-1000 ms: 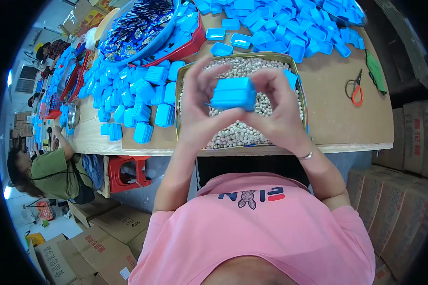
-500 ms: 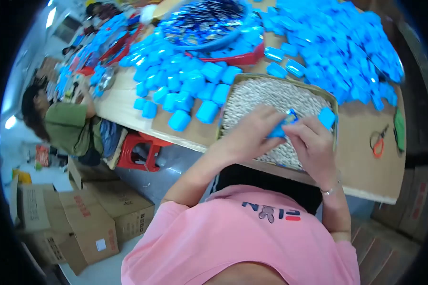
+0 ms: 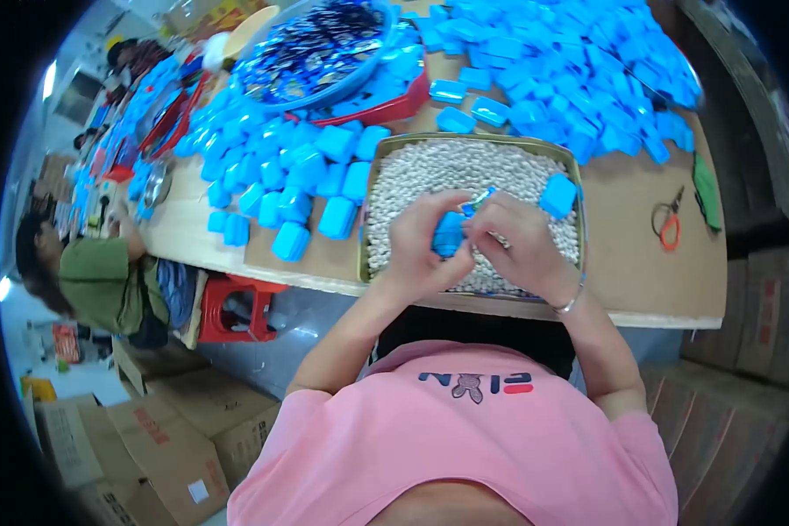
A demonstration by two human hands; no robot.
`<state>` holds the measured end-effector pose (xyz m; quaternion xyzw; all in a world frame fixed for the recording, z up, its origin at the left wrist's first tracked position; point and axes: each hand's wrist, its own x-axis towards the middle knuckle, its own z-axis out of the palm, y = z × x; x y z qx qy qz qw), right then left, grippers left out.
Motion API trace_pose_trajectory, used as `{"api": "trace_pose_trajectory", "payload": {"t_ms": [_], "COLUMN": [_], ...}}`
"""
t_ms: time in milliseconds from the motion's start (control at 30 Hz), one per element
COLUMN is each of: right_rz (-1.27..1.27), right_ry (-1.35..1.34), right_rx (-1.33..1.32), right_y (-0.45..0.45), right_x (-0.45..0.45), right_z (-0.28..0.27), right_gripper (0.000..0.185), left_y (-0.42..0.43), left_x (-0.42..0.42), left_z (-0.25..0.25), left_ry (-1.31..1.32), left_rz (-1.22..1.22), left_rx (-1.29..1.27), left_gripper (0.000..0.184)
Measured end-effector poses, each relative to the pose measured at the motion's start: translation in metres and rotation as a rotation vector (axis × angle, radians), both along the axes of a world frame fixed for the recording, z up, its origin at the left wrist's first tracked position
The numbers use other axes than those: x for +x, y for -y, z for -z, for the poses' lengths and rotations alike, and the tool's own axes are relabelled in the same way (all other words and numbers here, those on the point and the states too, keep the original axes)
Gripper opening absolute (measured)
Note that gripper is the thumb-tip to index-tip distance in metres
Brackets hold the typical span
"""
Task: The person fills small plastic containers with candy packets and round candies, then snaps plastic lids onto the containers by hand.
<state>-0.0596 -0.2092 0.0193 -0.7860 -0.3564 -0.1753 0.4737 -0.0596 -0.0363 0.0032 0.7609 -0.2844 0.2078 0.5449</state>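
Above a rectangular tray [image 3: 373, 175] full of small pale round pieces, my left hand [image 3: 421, 241] is closed around a blue plastic box [image 3: 448, 235]. My right hand [image 3: 519, 238] meets it from the right, its fingers pinched at a small shiny blue packet [image 3: 479, 202] at the top of the box. How far the packet is inside the box is hidden by the fingers. Another blue box [image 3: 557, 195] lies on the pieces at the tray's right side, beyond my right hand.
Many closed blue boxes [image 3: 291, 206] lie left of the tray, with a blue basin [image 3: 386, 54] of packets behind. Open blue boxes [image 3: 535, 79] are heaped at the back right. Orange-handled scissors [image 3: 670, 230] lie at right. Another person [image 3: 105, 285] sits at far left.
The blue box held between both hands has come down closer to the tray and turned. A shiny packet now shows at my fingers. The camera view has shifted.
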Motion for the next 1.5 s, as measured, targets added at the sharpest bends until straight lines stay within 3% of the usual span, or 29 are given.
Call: {"api": "trace_pose_trajectory", "payload": {"t_ms": [133, 267, 333, 400, 433, 500, 533, 600, 633, 667, 700, 733, 767, 900, 967, 1100, 1133, 1267, 1433, 1500], "right_rz": [-0.012, 0.091, 0.082, 0.076, 0.072, -0.047, -0.042, -0.205, -0.176, -0.139, -0.093, -0.038, 0.019, 0.075, 0.049, -0.029, -0.05, -0.095, -0.098, -0.107], "right_ry": [0.013, -0.24, -0.251, -0.291, -0.318, -0.548, -0.549, -0.636, -0.636, -0.575, -0.518, -0.47, -0.433, -0.197, -0.073, 0.243, 0.332, 0.719, 0.769, 0.819], "right_rx": [0.054, 0.084, 0.105, 0.144, 0.16, 0.296, 0.296, 0.636, 0.642, 0.63, 0.614, 0.593, 0.564, 0.323, 0.236, 0.091, 0.058, -0.076, -0.189, -0.207], "right_y": [-0.005, -0.018, -0.011, 0.004, 0.01, 0.022, 0.025, 0.028, 0.028, 0.039, 0.039, 0.026, 0.173, 0.123, 0.119, 0.166, 0.113, 0.1, 0.11, 0.107], "right_x": [0.001, 0.003, 0.002, -0.005, -0.012, -0.028, -0.038, -0.057, -0.059, -0.062, -0.049, 0.019, 0.023, 0.049, 0.061, 0.114, 0.102, 0.117, 0.099, 0.1], "right_z": [-0.006, -0.01, -0.015, -0.024, -0.03, -0.061, -0.084, -0.122, -0.125, -0.125, -0.142, -0.137, -0.115, -0.153, -0.164, -0.199, -0.201, -0.237, -0.261, -0.276], "right_gripper": [0.021, 0.037, 0.042, 0.052, 0.057, 0.078, 0.078, 0.093, 0.093, 0.089, 0.086, 0.082, 0.079, 0.067, 0.061, 0.051, 0.049, 0.044, 0.045, 0.046], "left_y": [-0.004, -0.021, -0.056, -0.125, -0.162, -0.215, -0.227, -0.243, -0.252, -0.252, -0.209, -0.213, -0.299, -0.271, -0.271, -0.27, -0.269, -0.257, -0.208, -0.2], "left_x": [-0.001, 0.007, 0.027, 0.063, 0.08, 0.109, 0.115, 0.13, 0.139, 0.146, 0.161, 0.131, 0.112, 0.123, 0.116, 0.117, 0.119, 0.145, 0.191, 0.209], "left_z": [-0.014, -0.025, -0.033, -0.029, -0.029, -0.014, -0.012, -0.008, -0.012, -0.028, -0.059, -0.127, -0.151, -0.084, -0.074, -0.076, -0.079, -0.099, -0.09, -0.108], "left_ry": [0.055, -0.366, -0.175, -0.135, -0.117, -0.159, -0.161, -0.037, 0.055, 0.062, 0.259, 0.171, 0.152, 0.102, 0.098, 0.166, 0.192, 0.337, 0.462, 0.556], "left_rz": [-0.009, -0.051, -0.447, -0.821, -0.895, -0.822, -0.817, -0.845, -0.873, -0.784, -0.883, -0.619, -0.693, -0.612, -0.606, -0.623, -0.63, -0.629, -0.583, -0.582], "left_rx": [0.076, 0.051, 0.106, -0.059, -0.051, 0.055, 0.055, 0.461, 0.497, 0.301, 0.055, 0.164, 0.652, 0.494, 0.45, 0.365, 0.344, 0.256, 0.056, -0.01], "left_gripper": [0.053, 0.053, 0.041, 0.022, 0.026, 0.036, 0.036, 0.041, 0.048, 0.047, 0.044, 0.042, 0.035, 0.036, 0.036, 0.037, 0.037, 0.037, 0.038, 0.039]}}
